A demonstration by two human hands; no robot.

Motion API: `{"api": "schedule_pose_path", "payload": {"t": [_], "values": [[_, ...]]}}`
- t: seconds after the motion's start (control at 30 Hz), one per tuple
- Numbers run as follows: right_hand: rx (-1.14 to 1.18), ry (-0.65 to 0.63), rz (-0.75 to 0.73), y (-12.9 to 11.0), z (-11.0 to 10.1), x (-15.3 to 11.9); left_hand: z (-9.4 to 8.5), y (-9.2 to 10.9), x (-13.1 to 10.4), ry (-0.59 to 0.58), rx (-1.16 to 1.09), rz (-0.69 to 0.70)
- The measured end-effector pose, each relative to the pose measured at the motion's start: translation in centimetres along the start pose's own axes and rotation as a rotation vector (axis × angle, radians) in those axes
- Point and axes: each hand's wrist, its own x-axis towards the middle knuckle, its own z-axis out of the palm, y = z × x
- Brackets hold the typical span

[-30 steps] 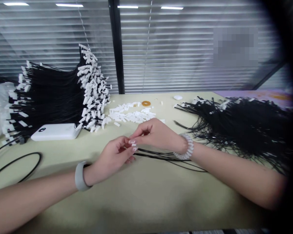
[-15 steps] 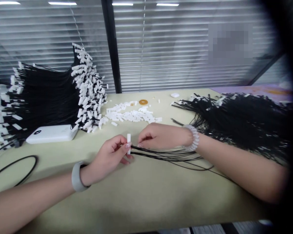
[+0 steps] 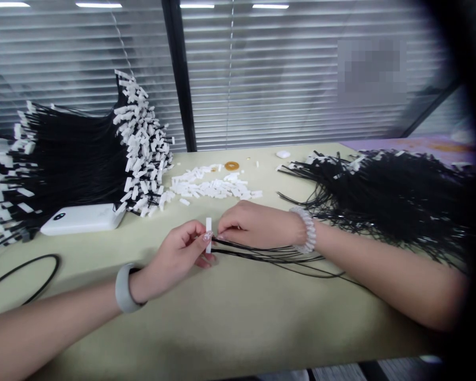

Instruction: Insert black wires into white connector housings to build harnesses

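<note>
Between thumb and fingers of my left hand [image 3: 182,246] stands a narrow white plastic connector [image 3: 208,226], held upright. Several thin black wires [image 3: 262,255] run rightward from it and pass below my right wrist. My right hand [image 3: 257,225] is closed in a pinch just right of the connector, its thumb and fingertip on a black wire close to the connector's face. The fingertips partly hide that wire's end, so I cannot see how deep it sits.
Loose white connectors [image 3: 218,188] lie scattered behind my hands, near an orange ring [image 3: 231,165]. A tall stack of black cables with white ends [image 3: 79,153] stands left, behind a white power bank [image 3: 83,219]. Another black wire heap [image 3: 404,196] lies right.
My right hand has moved slightly left, bringing its fingertips closer to the white connector. The left hand keeps its hold with almost no movement.
</note>
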Motion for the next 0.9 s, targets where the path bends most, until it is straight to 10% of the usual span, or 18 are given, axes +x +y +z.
{"api": "schedule_pose_path", "payload": {"t": [0.57, 0.8, 0.9], "values": [[-1.035, 0.459, 0.592, 6.2, -5.9, -3.5, 0.0, -0.1, 0.1, -0.008, 0.022, -0.003], [-0.769, 0.388, 0.932, 6.5, -7.5, -4.4, 0.1, -0.1, 0.1, -0.014, 0.037, 0.004], [-0.555, 0.36, 0.866, 6.4, -8.6, -4.7, 0.0, -0.1, 0.2, -0.018, 0.039, 0.009]]}}
